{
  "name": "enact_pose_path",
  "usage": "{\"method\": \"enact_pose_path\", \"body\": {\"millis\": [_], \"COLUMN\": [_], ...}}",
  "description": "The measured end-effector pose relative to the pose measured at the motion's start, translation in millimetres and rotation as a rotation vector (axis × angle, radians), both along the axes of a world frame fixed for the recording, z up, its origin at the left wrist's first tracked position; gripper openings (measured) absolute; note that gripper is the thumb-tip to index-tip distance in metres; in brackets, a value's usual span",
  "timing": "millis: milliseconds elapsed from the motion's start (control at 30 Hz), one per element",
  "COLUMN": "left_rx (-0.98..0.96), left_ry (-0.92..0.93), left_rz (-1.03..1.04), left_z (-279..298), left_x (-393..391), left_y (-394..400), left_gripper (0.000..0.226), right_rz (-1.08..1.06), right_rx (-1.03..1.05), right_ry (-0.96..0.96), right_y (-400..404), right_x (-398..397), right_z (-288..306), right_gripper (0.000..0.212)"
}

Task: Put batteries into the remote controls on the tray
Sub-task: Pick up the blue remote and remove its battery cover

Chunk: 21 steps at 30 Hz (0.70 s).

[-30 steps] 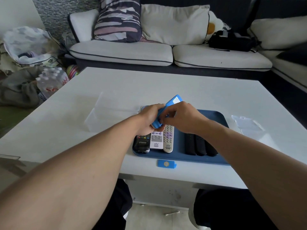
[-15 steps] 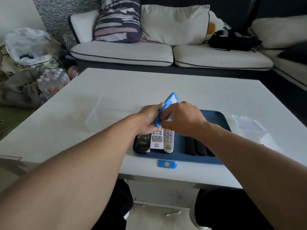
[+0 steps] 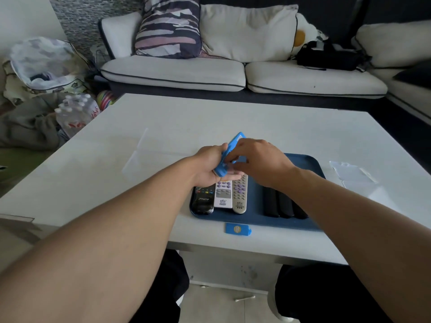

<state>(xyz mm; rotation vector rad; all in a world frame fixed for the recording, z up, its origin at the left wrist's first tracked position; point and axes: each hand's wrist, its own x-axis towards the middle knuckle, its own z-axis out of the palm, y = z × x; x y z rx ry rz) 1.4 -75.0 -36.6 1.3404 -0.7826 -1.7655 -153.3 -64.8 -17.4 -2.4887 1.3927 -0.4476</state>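
From the head camera, the left hand (image 3: 210, 165) grips a blue remote (image 3: 229, 153), fingers wrapped round its lower end, the body tilted up toward one o'clock above the blue tray (image 3: 310, 163). The right hand (image 3: 261, 162) meets it from three o'clock, fingers curled against the remote's open side; whether they pinch a battery I cannot tell. On the tray lie a black remote (image 3: 204, 200), two pale remotes (image 3: 231, 194) and dark remotes (image 3: 283, 203). A blue battery cover (image 3: 238, 229) rests on the counter (image 3: 210, 117) at six o'clock of the tray.
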Motion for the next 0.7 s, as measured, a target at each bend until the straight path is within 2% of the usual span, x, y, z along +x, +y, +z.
{"method": "enact_pose_path", "body": {"millis": [100, 200, 267, 400, 467, 533, 600, 700], "left_rx": [0.004, -0.016, -0.028, -0.032, -0.030, -0.027, -0.025, -0.027], "left_ry": [-0.018, -0.008, -0.009, -0.032, -0.035, -0.024, -0.001, -0.023], "left_rz": [0.043, 0.076, 0.077, 0.065, 0.057, 0.052, 0.058, 0.052], "left_z": [1, 0, -3, -2, -2, -4, -6, -8], "left_x": [2, 5, 5, 4, 5, 5, 5, 5], "left_y": [0, -1, -4, -2, -2, -3, -5, -7], "left_gripper": [0.039, 0.037, 0.035, 0.030, 0.031, 0.032, 0.032, 0.030], "right_rz": [-0.153, -0.277, -0.344, -0.378, -0.399, -0.386, -0.302, -0.196], "right_rx": [0.083, 0.344, 0.481, 0.753, 0.737, 0.576, 0.415, 0.254], "right_ry": [-0.291, -0.592, -0.640, -0.742, -0.673, -0.468, -0.254, -0.009], "right_y": [-3, -5, -4, -1, -1, 0, 0, 2], "right_x": [2, 3, 3, 2, 3, 2, 0, -1], "right_z": [5, 7, 8, 5, 4, 3, 0, -4], "right_gripper": [0.005, 0.009, 0.010, 0.027, 0.024, 0.015, 0.030, 0.036]}}
